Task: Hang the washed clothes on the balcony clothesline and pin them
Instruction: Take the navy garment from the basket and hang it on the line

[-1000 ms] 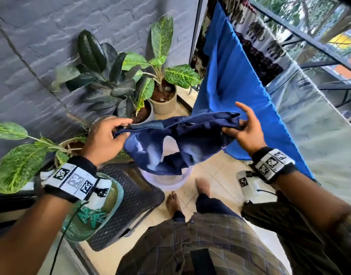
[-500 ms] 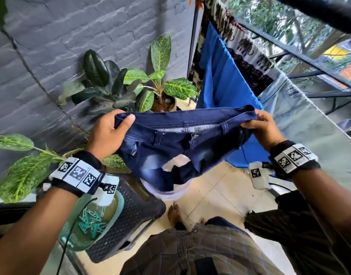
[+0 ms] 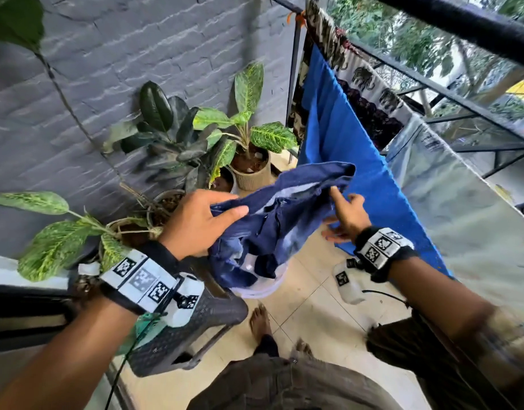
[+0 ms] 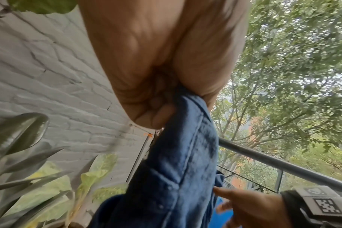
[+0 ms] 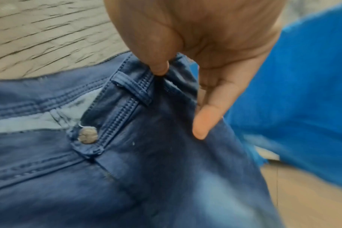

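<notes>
Jeans held up by the waistband, not yet on the line.

The left hand [image 3: 200,221] is clamped on one end of the waistband of the blue jeans [image 3: 272,220], thumb over the denim; the right hand [image 3: 345,216] pinches the other end beside a belt loop, thumb tip pressing the band while the remaining fingers stretch out along the cloth. The jeans hang bunched between the two hands, above a white bucket [image 3: 262,287] and just beside the blue cloth [image 3: 343,149] already draped on the clothesline [image 3: 450,145]. I judge this the spreading step: next the waistband wants pulling taut, lifting over a free stretch of line, then pegging. No brand or writing is readable; the rivet [image 5: 87,135] is blurred, and the wristbands carry only square coded markers.
</notes>
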The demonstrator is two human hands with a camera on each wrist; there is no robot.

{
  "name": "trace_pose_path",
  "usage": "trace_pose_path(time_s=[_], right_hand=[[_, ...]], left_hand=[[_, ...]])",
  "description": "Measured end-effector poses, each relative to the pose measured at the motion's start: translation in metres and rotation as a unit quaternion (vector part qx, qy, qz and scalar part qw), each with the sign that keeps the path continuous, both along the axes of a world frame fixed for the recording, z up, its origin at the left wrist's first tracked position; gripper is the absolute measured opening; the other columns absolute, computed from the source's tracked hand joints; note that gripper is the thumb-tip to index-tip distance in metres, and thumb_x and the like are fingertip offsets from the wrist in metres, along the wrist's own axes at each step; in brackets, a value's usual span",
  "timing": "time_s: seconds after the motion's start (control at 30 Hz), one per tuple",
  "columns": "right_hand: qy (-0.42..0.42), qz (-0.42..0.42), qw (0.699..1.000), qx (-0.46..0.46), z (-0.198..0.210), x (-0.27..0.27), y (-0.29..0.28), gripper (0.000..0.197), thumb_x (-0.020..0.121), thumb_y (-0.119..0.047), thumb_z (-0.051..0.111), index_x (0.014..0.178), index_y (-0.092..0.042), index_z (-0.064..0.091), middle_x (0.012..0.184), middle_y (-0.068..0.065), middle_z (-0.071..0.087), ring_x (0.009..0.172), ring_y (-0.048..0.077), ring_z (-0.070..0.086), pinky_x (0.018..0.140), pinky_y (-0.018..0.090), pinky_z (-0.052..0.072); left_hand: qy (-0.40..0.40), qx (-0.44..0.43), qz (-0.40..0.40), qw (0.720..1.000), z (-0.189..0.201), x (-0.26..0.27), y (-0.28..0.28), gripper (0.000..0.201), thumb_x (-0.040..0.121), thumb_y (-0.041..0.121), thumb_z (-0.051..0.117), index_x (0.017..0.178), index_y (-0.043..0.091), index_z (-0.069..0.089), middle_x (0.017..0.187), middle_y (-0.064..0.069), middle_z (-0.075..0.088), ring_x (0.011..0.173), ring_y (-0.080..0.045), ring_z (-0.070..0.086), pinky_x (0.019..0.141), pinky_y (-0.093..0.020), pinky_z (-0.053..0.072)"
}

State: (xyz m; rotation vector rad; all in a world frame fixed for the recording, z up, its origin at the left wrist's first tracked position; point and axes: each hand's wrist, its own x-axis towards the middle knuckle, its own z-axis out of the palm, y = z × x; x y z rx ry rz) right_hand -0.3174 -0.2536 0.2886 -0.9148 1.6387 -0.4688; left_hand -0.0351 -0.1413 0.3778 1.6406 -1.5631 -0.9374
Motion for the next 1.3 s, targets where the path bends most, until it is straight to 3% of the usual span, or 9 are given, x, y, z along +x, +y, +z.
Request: trace_pose_path(time_s=[0.27,0.43,0.53,0.63,0.77,0.9,1.07,1.2,1.3], right_hand=[[-0.276,0.116,0.928,0.223,0.017,0.053,0.046,0.101,0.069,-0.092,0.042,0.124,-0.009,0.06,0.124,0.018,0.063,0.103,0.038,0.067,0.092,0.056,0.052],[-0.313,0.133,0.916,0.213,0.032,0.055,0.05,0.07,0.078,-0.072,0.059,0.109,-0.009,0.061,0.111,0.017,0.06,0.104,0.038,0.062,0.094,0.058,0.05],[-0.267,0.178,0.926,0.196,0.037,0.062,0.057,0.029,0.086,-0.033,0.063,0.102,-0.009,0.059,0.1,0.019,0.059,0.094,0.033,0.06,0.098,0.054,0.048],[-0.224,0.132,0.958,0.118,0.035,0.069,0.06,0.018,0.08,0.006,0.046,0.088,-0.004,0.058,0.08,0.019,0.058,0.082,0.036,0.057,0.085,0.052,0.054],[-0.12,0.205,0.971,-0.008,0.041,0.063,0.047,0.031,0.077,0.016,0.035,0.075,-0.011,0.052,0.059,0.006,0.046,0.054,0.017,0.047,0.048,0.025,0.047],[-0.004,0.481,0.863,-0.153,0.065,0.06,0.034,0.041,0.077,0.015,0.041,0.069,-0.023,0.054,0.055,-0.013,0.051,0.048,-0.001,0.048,0.048,0.017,0.037],[0.124,0.675,0.69,-0.23,0.11,0.062,0.021,0.04,0.074,-0.001,0.048,0.066,-0.04,0.048,0.077,-0.014,0.06,0.078,0.013,0.058,0.073,0.029,0.044],[0.118,0.719,0.641,-0.24,0.149,0.056,0.018,0.044,0.075,0.007,0.052,0.067,-0.036,0.055,0.065,-0.028,0.058,0.068,-0.009,0.054,0.062,0.006,0.036],[0.112,0.732,0.618,-0.264,0.163,0.053,0.021,0.034,0.072,0.007,0.053,0.083,-0.02,0.069,0.072,-0.019,0.061,0.072,0.0,0.054,0.062,0.007,0.038]], left_hand=[[-0.124,-0.029,-0.054,0.99,0.007,-0.039,0.014,0.025,0.091,0.039,0.064,0.109,0.028,0.077,0.1,0.004,0.078,0.091,-0.012,0.073,0.075,-0.041,0.057],[-0.175,-0.024,-0.09,0.98,0.007,-0.05,0.029,0.018,0.091,0.033,0.068,0.102,0.025,0.079,0.094,-0.004,0.078,0.086,-0.021,0.072,0.072,-0.042,0.057],[-0.21,0.006,-0.147,0.967,-0.002,-0.057,0.038,0.026,0.091,0.041,0.058,0.093,0.021,0.075,0.083,-0.002,0.072,0.078,-0.018,0.064,0.067,-0.038,0.05],[-0.213,0.035,-0.179,0.96,-0.004,-0.067,0.045,0.018,0.09,0.031,0.067,0.098,0.015,0.07,0.079,-0.005,0.067,0.072,-0.017,0.056,0.062,-0.033,0.04],[-0.035,0.126,-0.154,0.979,-0.01,-0.062,0.053,0.051,0.079,0.037,0.082,0.127,0.029,0.066,0.095,0.004,0.071,0.085,-0.006,0.066,0.069,-0.011,0.046],[-0.041,0.054,-0.085,0.994,-0.011,-0.034,0.044,0.067,0.076,0.049,0.076,0.138,0.042,0.052,0.119,0.013,0.064,0.112,0.002,0.058,0.08,-0.017,0.048],[-0.187,-0.005,-0.069,0.98,-0.006,-0.009,0.026,0.097,0.073,0.029,0.081,0.152,0.045,0.028,0.156,0.007,0.031,0.146,-0.02,0.029,0.12,-0.05,0.029],[-0.332,-0.064,-0.121,0.933,-0.002,-0.006,0.015,0.11,0.07,0.033,0.085,0.157,0.038,0.018,0.168,0.006,0.005,0.155,-0.014,-0.007,0.118,-0.044,0.009],[-0.378,-0.077,-0.148,0.91,-0.004,-0.007,0.008,0.112,0.065,0.041,0.084,0.155,0.04,0.017,0.168,0.01,-0.003,0.153,-0.015,-0.018,0.123,-0.048,0.0]])
